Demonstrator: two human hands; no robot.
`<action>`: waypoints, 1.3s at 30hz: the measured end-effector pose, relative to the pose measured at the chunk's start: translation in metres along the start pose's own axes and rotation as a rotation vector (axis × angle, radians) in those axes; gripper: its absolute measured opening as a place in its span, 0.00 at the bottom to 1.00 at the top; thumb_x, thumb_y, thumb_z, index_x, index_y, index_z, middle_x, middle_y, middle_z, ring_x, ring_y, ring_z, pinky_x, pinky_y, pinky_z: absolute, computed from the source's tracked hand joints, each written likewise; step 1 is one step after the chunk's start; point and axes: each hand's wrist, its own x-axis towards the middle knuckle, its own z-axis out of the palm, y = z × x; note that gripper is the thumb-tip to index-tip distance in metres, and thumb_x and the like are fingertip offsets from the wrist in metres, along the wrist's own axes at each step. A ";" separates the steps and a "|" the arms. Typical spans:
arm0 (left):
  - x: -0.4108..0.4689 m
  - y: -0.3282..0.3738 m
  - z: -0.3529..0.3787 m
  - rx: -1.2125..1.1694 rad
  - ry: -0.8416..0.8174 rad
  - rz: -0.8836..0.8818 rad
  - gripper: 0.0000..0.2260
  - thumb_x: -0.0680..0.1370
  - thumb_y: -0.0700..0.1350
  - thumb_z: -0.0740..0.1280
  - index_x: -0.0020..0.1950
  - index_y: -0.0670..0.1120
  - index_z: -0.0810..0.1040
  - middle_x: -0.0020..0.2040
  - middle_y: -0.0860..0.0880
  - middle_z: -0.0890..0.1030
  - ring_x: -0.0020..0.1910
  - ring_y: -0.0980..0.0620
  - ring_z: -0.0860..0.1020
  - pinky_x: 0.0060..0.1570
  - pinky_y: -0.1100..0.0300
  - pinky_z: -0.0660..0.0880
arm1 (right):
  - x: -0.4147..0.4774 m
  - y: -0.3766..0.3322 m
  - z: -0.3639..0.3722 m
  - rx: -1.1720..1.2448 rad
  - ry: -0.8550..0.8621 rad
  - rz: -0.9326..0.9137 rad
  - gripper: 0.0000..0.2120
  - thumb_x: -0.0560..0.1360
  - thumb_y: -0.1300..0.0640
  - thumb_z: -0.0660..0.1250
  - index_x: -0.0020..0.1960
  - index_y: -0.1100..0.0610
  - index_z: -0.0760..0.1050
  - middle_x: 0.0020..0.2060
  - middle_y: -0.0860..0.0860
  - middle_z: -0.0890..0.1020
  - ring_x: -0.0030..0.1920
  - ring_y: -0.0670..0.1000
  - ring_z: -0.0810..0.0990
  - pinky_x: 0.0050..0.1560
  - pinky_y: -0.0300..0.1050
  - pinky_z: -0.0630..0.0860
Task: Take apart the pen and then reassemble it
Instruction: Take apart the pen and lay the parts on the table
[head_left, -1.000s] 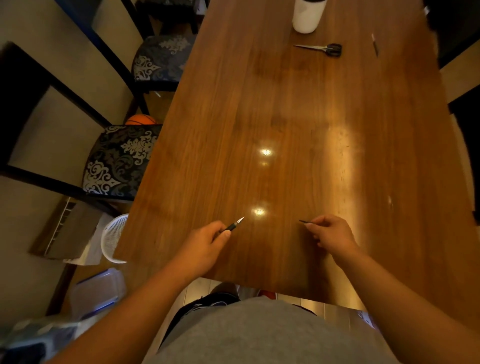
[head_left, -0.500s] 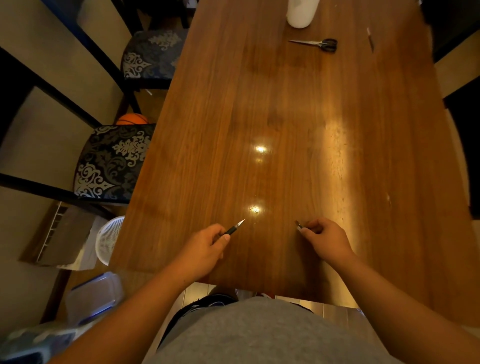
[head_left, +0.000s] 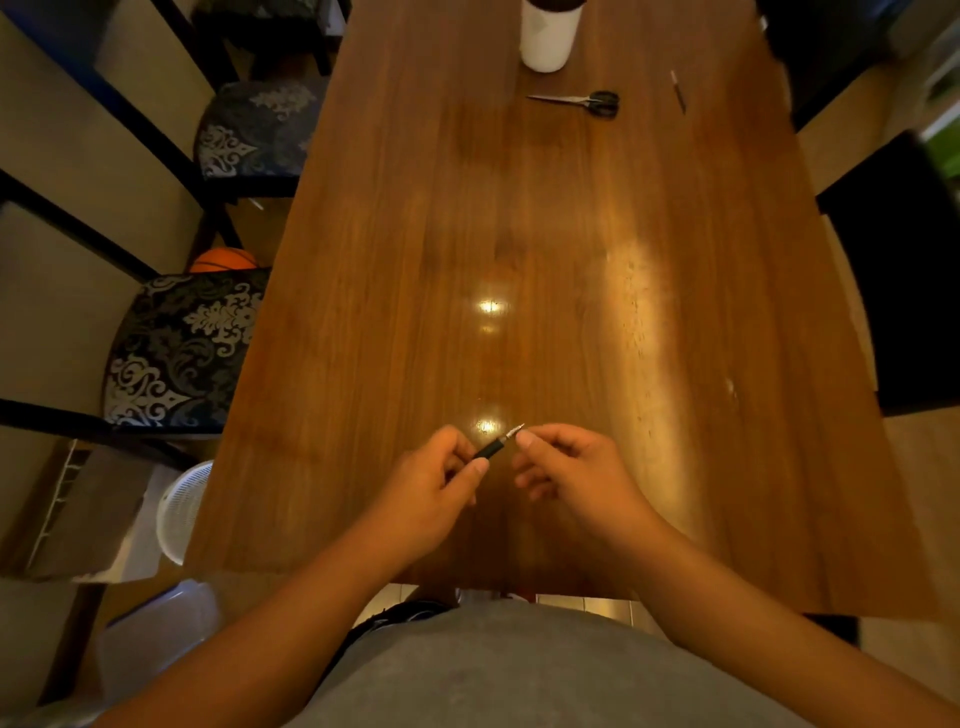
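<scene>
Two hands meet over the near middle of the table (head_left: 519, 234), just above the wood. The left hand (head_left: 431, 483) has its thumb and fingers closed around the dark body of the pen (head_left: 491, 448), which sticks out up and to the right with its silver tip (head_left: 517, 430) pointing at the right hand (head_left: 566, 467). That hand's thumb and forefinger are pinched together right at the tip, its other fingers loosely curled beneath. Whether the pinch holds a small loose part or simply grips the tip itself is too small to tell.

Judging by the pose, the step in hand is work at the tip end: either unscrewing the nose cone or seating a small piece back into it. Which half of the task this belongs to cannot be read from the view.

What the next move calls for, I think, is a steady barrel in the left hand while the right fingertips twist or push along the pen's axis, kept in line so nothing jams or drops onto the table.

Far up the table lie scissors (head_left: 582, 101), a white cup (head_left: 549, 36) and a thin stick-like thing (head_left: 678, 91), well apart from the hands.
</scene>
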 end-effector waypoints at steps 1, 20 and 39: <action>-0.001 0.004 0.000 0.003 -0.003 0.011 0.04 0.79 0.51 0.64 0.45 0.55 0.73 0.34 0.53 0.82 0.31 0.59 0.77 0.32 0.60 0.72 | 0.000 -0.005 0.001 0.029 0.015 -0.007 0.04 0.76 0.58 0.68 0.46 0.57 0.82 0.34 0.53 0.84 0.32 0.48 0.82 0.31 0.38 0.77; -0.008 0.027 0.001 -0.195 -0.074 0.030 0.04 0.79 0.45 0.66 0.44 0.49 0.75 0.36 0.49 0.86 0.24 0.57 0.73 0.24 0.63 0.69 | -0.011 -0.028 -0.008 -0.037 -0.029 -0.130 0.08 0.76 0.62 0.67 0.38 0.60 0.76 0.26 0.50 0.80 0.25 0.45 0.77 0.26 0.35 0.74; 0.014 0.039 -0.024 -0.076 -0.147 0.070 0.03 0.75 0.49 0.72 0.42 0.53 0.79 0.37 0.49 0.84 0.29 0.58 0.75 0.29 0.64 0.71 | -0.004 -0.053 -0.032 -0.238 -0.200 -0.142 0.08 0.77 0.54 0.66 0.43 0.56 0.79 0.32 0.49 0.82 0.31 0.45 0.80 0.30 0.36 0.75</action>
